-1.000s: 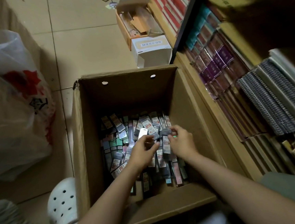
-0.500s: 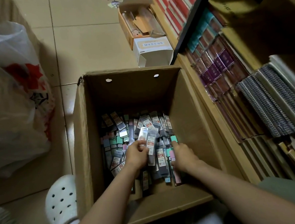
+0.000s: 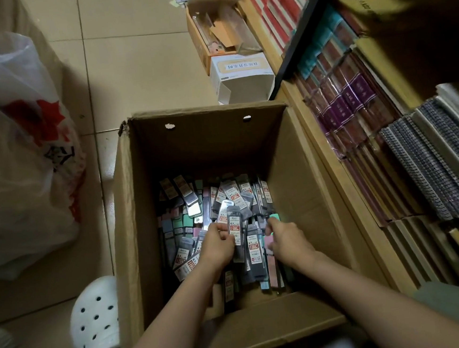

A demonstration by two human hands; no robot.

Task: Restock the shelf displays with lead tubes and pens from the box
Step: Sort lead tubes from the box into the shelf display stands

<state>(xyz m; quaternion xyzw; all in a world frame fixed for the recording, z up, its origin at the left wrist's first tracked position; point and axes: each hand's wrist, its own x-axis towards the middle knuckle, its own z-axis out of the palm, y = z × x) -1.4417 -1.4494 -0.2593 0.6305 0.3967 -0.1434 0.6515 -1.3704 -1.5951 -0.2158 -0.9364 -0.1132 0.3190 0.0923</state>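
**A:** What have I got in the hands right now?

**B:** Both are down inside the cardboard box (image 3: 291,168), which sits on the tiled floor (image 3: 129,57). My left hand (image 3: 218,244) pinches a small fan of lead tube packs (image 3: 234,226), grey packets with red and white labels, held up above the heap. My right hand (image 3: 286,236) is just to the right of it, fingers curled onto packets in the pile (image 3: 186,205) beside a pale green piece; I cannot tell exactly which one it has.

**A:** And the rest of the stock?

**B:** Loose across the box bottom, grey packs toward the far right, green and pink ones on the left.

**A:** Where's the shelf?

**B:** Along the right, touching the box. The shelf (image 3: 328,148) holds purple-banded packs (image 3: 339,108) and spiral notebooks (image 3: 427,167) nearer me.

**A:** Anything else around?

**B:** A white plastic bag (image 3: 21,153) on the left, a white clog (image 3: 97,321) near left, and a small white carton (image 3: 242,78) beyond the box.
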